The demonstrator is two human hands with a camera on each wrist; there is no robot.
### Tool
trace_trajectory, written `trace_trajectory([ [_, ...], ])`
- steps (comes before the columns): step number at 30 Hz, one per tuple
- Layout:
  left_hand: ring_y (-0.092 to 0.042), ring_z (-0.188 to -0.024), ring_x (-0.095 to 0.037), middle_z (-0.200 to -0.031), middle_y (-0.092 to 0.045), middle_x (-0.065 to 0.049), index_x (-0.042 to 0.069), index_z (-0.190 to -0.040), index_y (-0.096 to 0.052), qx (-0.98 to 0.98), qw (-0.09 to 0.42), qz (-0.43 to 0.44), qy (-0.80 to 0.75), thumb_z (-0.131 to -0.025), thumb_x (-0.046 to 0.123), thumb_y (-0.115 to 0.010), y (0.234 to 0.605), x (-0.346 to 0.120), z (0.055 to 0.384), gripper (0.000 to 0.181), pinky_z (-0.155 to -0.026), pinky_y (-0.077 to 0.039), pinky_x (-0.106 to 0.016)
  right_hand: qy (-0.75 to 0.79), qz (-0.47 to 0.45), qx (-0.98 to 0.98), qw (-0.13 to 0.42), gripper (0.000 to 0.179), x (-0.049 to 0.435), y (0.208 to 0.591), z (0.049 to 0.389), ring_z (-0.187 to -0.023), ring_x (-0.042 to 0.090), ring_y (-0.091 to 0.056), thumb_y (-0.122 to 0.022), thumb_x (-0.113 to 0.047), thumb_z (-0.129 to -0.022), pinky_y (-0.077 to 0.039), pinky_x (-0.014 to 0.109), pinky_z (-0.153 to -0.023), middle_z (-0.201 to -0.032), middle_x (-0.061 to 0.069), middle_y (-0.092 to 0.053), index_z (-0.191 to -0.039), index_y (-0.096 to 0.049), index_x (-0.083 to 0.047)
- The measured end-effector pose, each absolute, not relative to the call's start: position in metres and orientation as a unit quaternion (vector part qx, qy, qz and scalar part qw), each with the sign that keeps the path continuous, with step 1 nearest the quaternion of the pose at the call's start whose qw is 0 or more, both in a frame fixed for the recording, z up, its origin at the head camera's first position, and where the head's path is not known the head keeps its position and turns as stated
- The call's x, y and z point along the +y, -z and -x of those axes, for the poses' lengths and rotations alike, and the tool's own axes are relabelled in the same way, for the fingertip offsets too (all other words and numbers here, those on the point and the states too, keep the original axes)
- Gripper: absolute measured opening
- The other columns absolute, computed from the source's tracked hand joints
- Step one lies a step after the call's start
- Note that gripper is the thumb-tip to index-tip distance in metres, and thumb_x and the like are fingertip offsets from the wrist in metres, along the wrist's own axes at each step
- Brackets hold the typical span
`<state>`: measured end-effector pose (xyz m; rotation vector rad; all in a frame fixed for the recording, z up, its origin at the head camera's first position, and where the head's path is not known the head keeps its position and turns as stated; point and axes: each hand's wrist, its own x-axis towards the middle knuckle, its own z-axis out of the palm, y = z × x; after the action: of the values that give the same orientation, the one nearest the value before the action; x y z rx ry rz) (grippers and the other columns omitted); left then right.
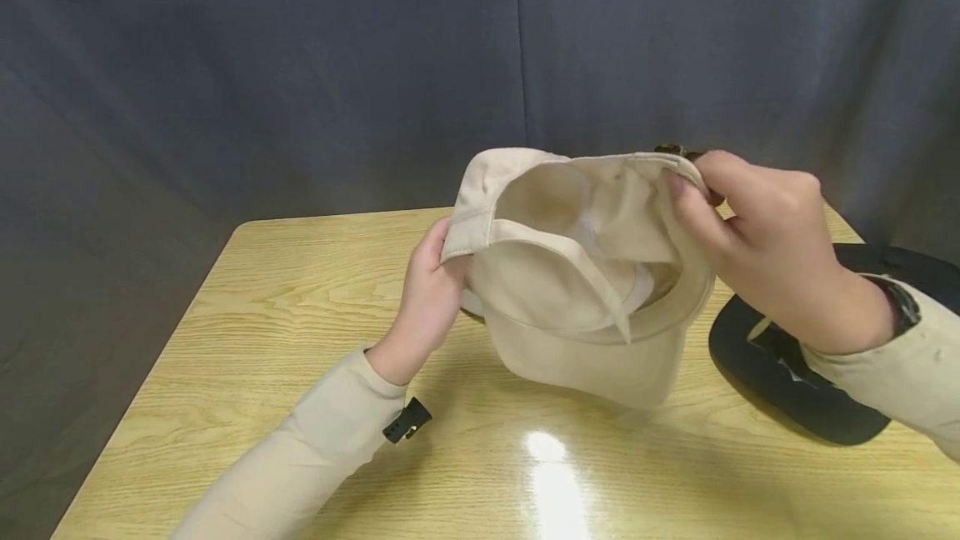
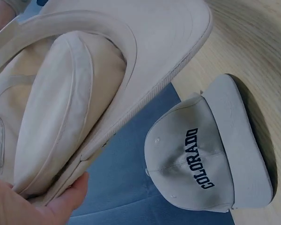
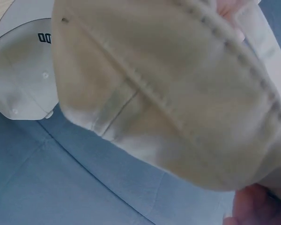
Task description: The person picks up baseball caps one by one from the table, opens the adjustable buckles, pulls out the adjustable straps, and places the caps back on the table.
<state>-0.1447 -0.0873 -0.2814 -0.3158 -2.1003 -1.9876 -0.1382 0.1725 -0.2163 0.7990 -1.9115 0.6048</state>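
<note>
A beige baseball cap [image 1: 592,365] is held up over the table between both hands, its hollow inside facing me and its brim hanging low. Fabric folds show inside, and a narrow band crosses the opening. My left hand [image 1: 431,298] grips the cap's left edge; its thumb also shows in the left wrist view. At the upper right edge, my right hand [image 1: 772,244] pinches the rim, thumb on the inner side. In the right wrist view the cap's outer fabric [image 3: 168,93] fills much of the picture.
A light cap lettered COLORADO [image 2: 192,159] lies on the table beyond the held cap, mostly hidden from the head view. A black hat [image 1: 802,373] lies at the right, under my right forearm. A dark curtain [image 1: 360,73] hangs behind the wood-grain table [image 1: 247,340].
</note>
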Motion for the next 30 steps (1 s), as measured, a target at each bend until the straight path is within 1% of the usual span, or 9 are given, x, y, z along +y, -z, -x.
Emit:
trace_trajectory([
  [4, -0.051, -0.073, -0.012, -0.09, -0.055, -0.007, -0.008, -0.122, -0.054, -0.696, 0.108, 0.102, 0.703, -0.094, -0.004, -0.042, 0.282, -0.09, 0.145, 0.031, -0.065, -0.044, -0.025, -0.241, -0.331, -0.793, 0.451, 0.045, 0.169, 0.218, 0.134, -0.055, 0.012, -0.047, -0.045, -0.036, -0.101, -0.035, 0.017, -0.057, -0.061, 0.003, -0.051, -0.075, -0.059, -0.001],
  [8, -0.052, -0.071, -0.012, -0.09, -0.054, -0.006, -0.007, -0.121, -0.054, -0.682, 0.111, 0.102, 0.715, -0.093, -0.006, -0.04, 0.282, -0.093, 0.145, 0.032, -0.062, -0.045, -0.026, -0.231, -0.337, -0.804, 0.431, 0.053, 0.169, 0.218, 0.132, -0.061, 0.018, -0.055, -0.044, -0.044, -0.102, -0.038, 0.019, -0.063, -0.068, 0.005, -0.059, -0.084, -0.065, 0.001],
  [10, -0.052, -0.069, -0.012, -0.09, -0.053, -0.006, -0.007, -0.119, -0.055, -0.678, 0.112, 0.1, 0.72, -0.092, -0.005, -0.04, 0.282, -0.094, 0.146, 0.031, -0.06, -0.045, -0.026, -0.225, -0.341, -0.809, 0.423, 0.056, 0.169, 0.218, 0.132, -0.063, 0.02, -0.056, -0.043, -0.047, -0.101, -0.039, 0.02, -0.064, -0.072, 0.007, -0.062, -0.087, -0.067, 0.002],
  [13, -0.052, -0.067, -0.012, -0.089, -0.052, -0.006, -0.005, -0.117, -0.055, -0.676, 0.111, 0.094, 0.723, -0.097, 0.0, -0.041, 0.281, -0.095, 0.146, 0.024, -0.058, -0.046, -0.026, -0.22, -0.344, -0.812, 0.418, 0.056, 0.171, 0.22, 0.133, -0.065, 0.02, -0.058, -0.044, -0.049, -0.1, -0.041, 0.022, -0.062, -0.075, 0.007, -0.065, -0.091, -0.067, 0.001],
  [17, -0.054, -0.067, -0.013, -0.088, -0.052, -0.007, -0.003, -0.116, -0.055, -0.673, 0.109, 0.093, 0.726, -0.103, 0.009, -0.042, 0.28, -0.097, 0.146, 0.023, -0.057, -0.047, -0.027, -0.217, -0.339, -0.816, 0.414, 0.057, 0.174, 0.224, 0.134, -0.066, 0.021, -0.059, -0.045, -0.052, -0.098, -0.04, 0.023, -0.059, -0.078, 0.008, -0.065, -0.095, -0.066, 0.0],
  [24, -0.054, -0.069, -0.013, -0.086, -0.054, -0.006, -0.001, -0.115, -0.056, -0.653, 0.121, 0.082, 0.743, -0.102, 0.012, -0.045, 0.277, -0.099, 0.148, 0.022, -0.057, -0.048, -0.026, -0.213, -0.324, -0.83, 0.4, 0.061, 0.18, 0.233, 0.135, -0.068, 0.024, -0.06, -0.043, -0.055, -0.097, -0.038, 0.022, -0.06, -0.084, 0.011, -0.066, -0.101, -0.064, 0.003],
  [30, -0.057, -0.075, -0.014, -0.091, -0.054, -0.007, -0.002, -0.117, -0.056, -0.649, 0.137, 0.081, 0.744, -0.103, 0.013, -0.044, 0.276, -0.099, 0.148, 0.024, -0.058, -0.05, -0.027, -0.208, -0.319, -0.838, 0.39, 0.062, 0.183, 0.237, 0.136, -0.067, 0.022, -0.06, -0.043, -0.054, -0.098, -0.04, 0.022, -0.06, -0.084, 0.012, -0.066, -0.101, -0.063, 0.004],
])
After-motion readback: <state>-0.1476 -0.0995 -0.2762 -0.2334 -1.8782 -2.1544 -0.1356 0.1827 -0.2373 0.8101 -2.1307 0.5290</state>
